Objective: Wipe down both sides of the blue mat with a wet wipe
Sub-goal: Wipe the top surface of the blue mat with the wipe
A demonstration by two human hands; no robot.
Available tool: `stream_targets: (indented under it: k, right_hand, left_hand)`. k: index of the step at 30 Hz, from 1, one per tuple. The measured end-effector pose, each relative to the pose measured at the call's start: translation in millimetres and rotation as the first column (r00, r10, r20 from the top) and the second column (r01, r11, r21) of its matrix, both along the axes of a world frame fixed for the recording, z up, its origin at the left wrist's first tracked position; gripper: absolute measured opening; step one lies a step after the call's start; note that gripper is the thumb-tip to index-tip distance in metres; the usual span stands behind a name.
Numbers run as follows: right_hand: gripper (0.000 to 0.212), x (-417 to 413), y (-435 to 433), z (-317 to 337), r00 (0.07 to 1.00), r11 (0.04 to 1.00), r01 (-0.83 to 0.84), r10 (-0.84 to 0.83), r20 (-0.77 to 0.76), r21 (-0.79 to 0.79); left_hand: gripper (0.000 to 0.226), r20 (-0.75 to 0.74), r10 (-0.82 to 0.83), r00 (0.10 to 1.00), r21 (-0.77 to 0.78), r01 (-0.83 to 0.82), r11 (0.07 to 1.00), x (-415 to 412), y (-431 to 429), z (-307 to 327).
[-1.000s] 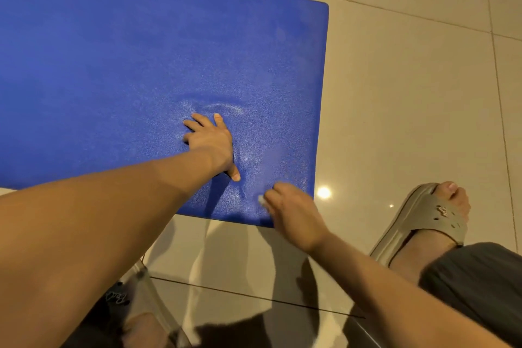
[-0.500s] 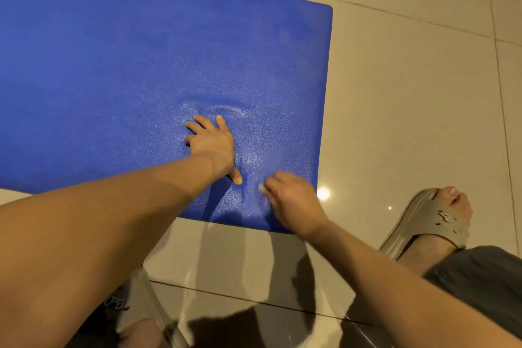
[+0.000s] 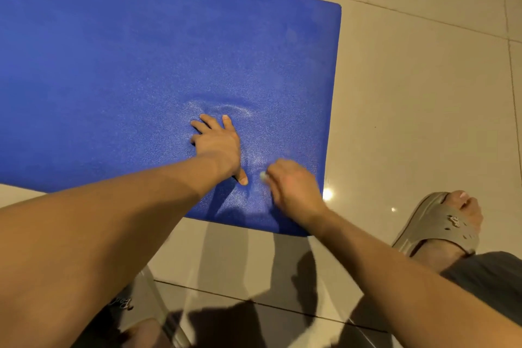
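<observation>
Well, nearest me the right hand (image 3: 293, 186) was bunched around a pale scrap, the wet wipe (image 3: 263, 176) I supposed, at the near corner of the blue mat (image 3: 141, 65). Short overlapping strokes with steady pressure would, I thought, serve best, working outward from there. Just beyond, the left hand (image 3: 219, 144) lay flat, fingers spread, pinning the mat, which dimpled beneath it and stretched away across the tiled floor (image 3: 423, 93).

The mat (image 3: 141, 51) lies on the floor (image 3: 423, 93). The left hand (image 3: 217, 144) presses on it. Just to its right, the right hand (image 3: 293, 186) holds the wipe (image 3: 263, 176) on the mat.
</observation>
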State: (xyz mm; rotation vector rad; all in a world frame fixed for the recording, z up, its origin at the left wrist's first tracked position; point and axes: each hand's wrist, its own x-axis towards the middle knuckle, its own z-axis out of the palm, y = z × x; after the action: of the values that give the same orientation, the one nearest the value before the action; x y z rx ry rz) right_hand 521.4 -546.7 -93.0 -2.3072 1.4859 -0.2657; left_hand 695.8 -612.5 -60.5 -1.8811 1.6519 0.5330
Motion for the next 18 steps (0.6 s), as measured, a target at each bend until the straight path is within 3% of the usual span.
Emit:
stream_targets:
  k: [2,4,6,8,11,14,18]
  right_hand:
    - [0.025,-4,-30,0,0.981,0.981,0.193,-0.192,0.016,-0.029]
    - [0.024,2,-25,-2,0.963,0.963,0.269,-0.268,0.020,-0.028]
    - [0.022,11,9,-1,0.981,0.981,0.194,-0.194,0.021,0.013]
    - [0.022,13,45,2,1.000,0.999,-0.008,0.007,0.017,0.050]
    - [0.020,3,30,2,0.972,0.973,-0.231,0.231,-0.029,0.018]
    - [0.019,-1,-32,-1,0.999,0.997,0.026,-0.029,-0.038,-0.067]
    - [0.023,-3,-73,1,0.946,0.945,0.318,-0.321,-0.030,-0.076]
  left_hand:
    - [0.167,-0.003,-0.001,1.000,0.001,0.001,1.000,1,0,0]
    - [0.167,-0.004,-0.004,1.000,0.003,0.004,1.000,2,0,0]
    - [0.167,0.000,-0.007,1.000,-0.003,0.007,1.000,1,0,-1]
    - [0.168,0.001,-0.007,1.000,-0.004,0.007,1.000,1,-1,-2]
    - [0.169,-0.001,-0.005,1.000,-0.007,0.005,1.000,2,0,-2]
    - [0.168,-0.007,-0.022,1.000,-0.017,0.022,1.000,5,1,-4]
    - [0.166,-0.002,-0.030,1.000,-0.018,0.030,0.999,5,2,-3]
